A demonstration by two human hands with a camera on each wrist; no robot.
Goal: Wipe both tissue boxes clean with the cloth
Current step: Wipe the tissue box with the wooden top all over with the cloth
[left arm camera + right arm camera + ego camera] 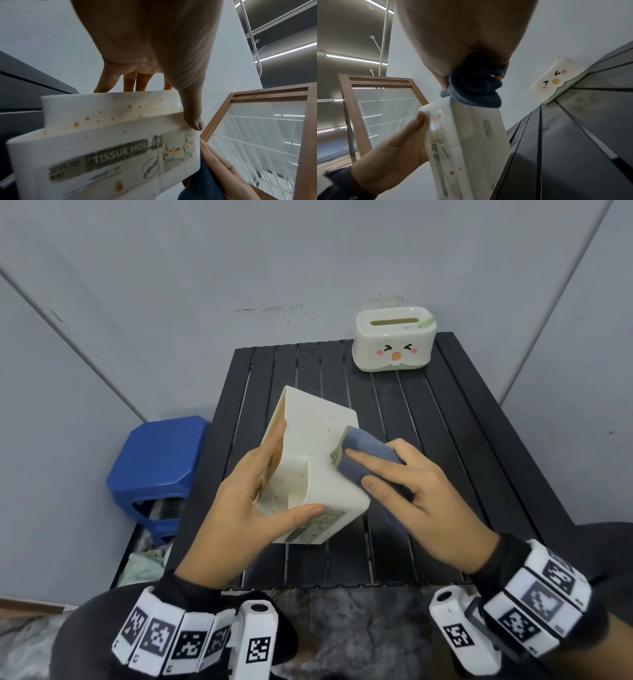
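Taking the held box (318,460) as landmark: left of it and lower stands a blue stool (154,470), off the table (479,457). The left hand (253,501) grasps the box from its left side, fingers along the far face and thumb hooked over the near end, holding it tilted above the table with its long axis running away from the person. Yellow specks dot its upper faces. On its right face the right hand (418,491) clutches the folded cloth (370,457) and presses it against the box. Any coming stroke probably runs along that long axis, so the left hand must brace against the push. Beyond the box to the right, well apart, the second box (394,344) sits upright at the table's far edge, nearer the right hand.
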